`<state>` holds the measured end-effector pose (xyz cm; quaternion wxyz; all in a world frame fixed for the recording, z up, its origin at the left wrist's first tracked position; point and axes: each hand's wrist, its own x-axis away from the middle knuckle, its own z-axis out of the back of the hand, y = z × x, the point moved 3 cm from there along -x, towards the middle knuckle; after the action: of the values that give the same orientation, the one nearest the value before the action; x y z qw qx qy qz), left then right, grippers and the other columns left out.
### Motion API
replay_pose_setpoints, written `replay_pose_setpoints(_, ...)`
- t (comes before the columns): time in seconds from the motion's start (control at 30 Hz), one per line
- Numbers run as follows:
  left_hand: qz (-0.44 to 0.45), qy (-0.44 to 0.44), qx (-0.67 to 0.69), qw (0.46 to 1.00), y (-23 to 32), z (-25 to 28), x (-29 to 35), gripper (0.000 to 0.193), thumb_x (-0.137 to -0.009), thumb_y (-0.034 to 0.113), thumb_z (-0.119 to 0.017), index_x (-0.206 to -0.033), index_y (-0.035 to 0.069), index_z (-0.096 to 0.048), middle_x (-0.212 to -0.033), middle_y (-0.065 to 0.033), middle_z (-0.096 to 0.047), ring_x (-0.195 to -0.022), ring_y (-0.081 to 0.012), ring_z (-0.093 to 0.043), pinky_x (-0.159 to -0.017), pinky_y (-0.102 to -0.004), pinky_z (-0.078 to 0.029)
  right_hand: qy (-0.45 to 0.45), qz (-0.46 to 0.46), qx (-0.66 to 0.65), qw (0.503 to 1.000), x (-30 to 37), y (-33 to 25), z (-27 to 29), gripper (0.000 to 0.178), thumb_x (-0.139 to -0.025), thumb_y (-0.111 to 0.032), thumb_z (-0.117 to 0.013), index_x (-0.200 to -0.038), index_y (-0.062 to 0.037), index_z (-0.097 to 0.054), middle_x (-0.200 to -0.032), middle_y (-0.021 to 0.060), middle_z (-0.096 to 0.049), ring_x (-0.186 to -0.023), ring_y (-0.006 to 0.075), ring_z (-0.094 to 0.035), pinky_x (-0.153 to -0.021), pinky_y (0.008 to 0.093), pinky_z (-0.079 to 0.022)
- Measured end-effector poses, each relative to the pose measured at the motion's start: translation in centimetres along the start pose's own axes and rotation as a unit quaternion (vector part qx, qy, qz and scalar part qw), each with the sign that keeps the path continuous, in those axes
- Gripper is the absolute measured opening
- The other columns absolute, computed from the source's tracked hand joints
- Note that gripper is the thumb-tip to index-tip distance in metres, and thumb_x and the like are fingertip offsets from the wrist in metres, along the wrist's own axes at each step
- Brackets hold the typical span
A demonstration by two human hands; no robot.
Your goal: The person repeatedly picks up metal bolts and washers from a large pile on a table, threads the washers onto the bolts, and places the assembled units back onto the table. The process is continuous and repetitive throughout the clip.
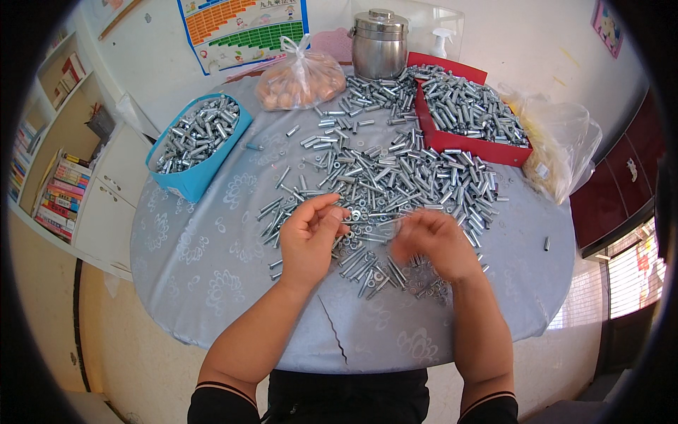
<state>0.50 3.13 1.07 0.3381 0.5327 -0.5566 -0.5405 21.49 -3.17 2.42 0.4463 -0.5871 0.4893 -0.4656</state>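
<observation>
While both forearms rise from the lower edge, the left hand (311,237) sits at the centre of the frame, thumb and fingertips pinching a silver bolt (354,223), its end pointing toward the right hand (434,244). Held that way, the bolt's end probably stays free for the other hand to reach. The right hand, just right of centre, has its fingers curled inward, but motion blur covers them, so I cannot tell whether they grip anything.

Around and beyond both hands spreads a loose pile of bolts (402,169), with washers (355,215) among it near the left fingertips; lying this close, the parts are presumably easy to pick up. On the grey tablecloth (226,311), a blue box (191,182) at left and a red box (477,155) at upper right hold more bolts, their walls likely keeping the pieces from rolling off.

Farther out, a tied clear bag (300,81) of round brownish things and a lidded metal container (380,49) stand at the top, with another clear bag (565,145) at right. A wall poster (244,32) at upper left carries printed characters above a coloured stepped chart; books (63,191) at far left show printed spines.
</observation>
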Motion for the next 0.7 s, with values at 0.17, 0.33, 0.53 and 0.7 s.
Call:
replay_pose_setpoints(0.17, -0.011, 0.017, 0.008, 1.000, 0.1, 0.1, 0.0, 0.023, -0.094, 0.008, -0.060, -0.116, 0.000, -0.062, -0.094, -0.0098, -0.069, -0.074, -0.0126, -0.065, -0.068, -0.0252, -0.054, 0.127, 0.212, -0.224, 0.943, -0.6, -1.5, 0.3, 0.047, -0.101, -0.016, -0.049, -0.144, 0.0007, -0.038, -0.139, 0.0174, -0.051, -0.131, 0.0264, -0.049, -0.108, 0.0369, -0.040)
replay_pose_setpoints(0.33, -0.026, 0.019, -0.011, 0.999, -0.1, 0.3, -0.1, 0.024, -0.094, 0.006, -0.060, -0.116, -0.001, -0.062, -0.095, -0.0096, -0.070, -0.073, -0.0122, -0.064, -0.068, -0.0248, -0.053, 0.141, 0.202, -0.156, 0.957, -0.6, -0.9, 1.6, 0.039, -0.102, -0.015, -0.046, -0.137, 0.0021, -0.044, -0.137, 0.0187, -0.052, -0.129, 0.0274, -0.051, -0.106, 0.0377, -0.043)
replay_pose_setpoints(0.53, -0.046, -0.024, -0.181, 0.982, 0.1, 0.5, 0.0, 0.012, -0.088, 0.005, -0.065, -0.098, 0.002, -0.070, -0.091, -0.0067, -0.068, -0.074, -0.0107, -0.061, -0.064, -0.0241, -0.048, 0.165, 0.164, -0.165, 0.959, -0.5, -0.2, 1.9, 0.027, -0.100, -0.013, -0.049, -0.121, 0.0030, -0.056, -0.115, 0.0170, -0.065, -0.105, 0.0239, -0.065, -0.092, 0.0338, -0.053)
replay_pose_setpoints(0.7, -0.228, -0.161, -0.435, 0.856, 1.6, -0.8, 0.3, 0.009, -0.073, 0.007, -0.071, -0.082, 0.007, -0.071, -0.083, -0.0070, -0.063, -0.079, -0.0234, -0.058, -0.070, -0.0336, -0.046, 0.193, 0.143, -0.103, 0.965, -0.3, 0.3, 2.4, 0.021, -0.097, -0.010, -0.053, -0.111, 0.0024, -0.062, -0.100, 0.0126, -0.069, -0.088, 0.0188, -0.068, -0.079, 0.0299, -0.056)
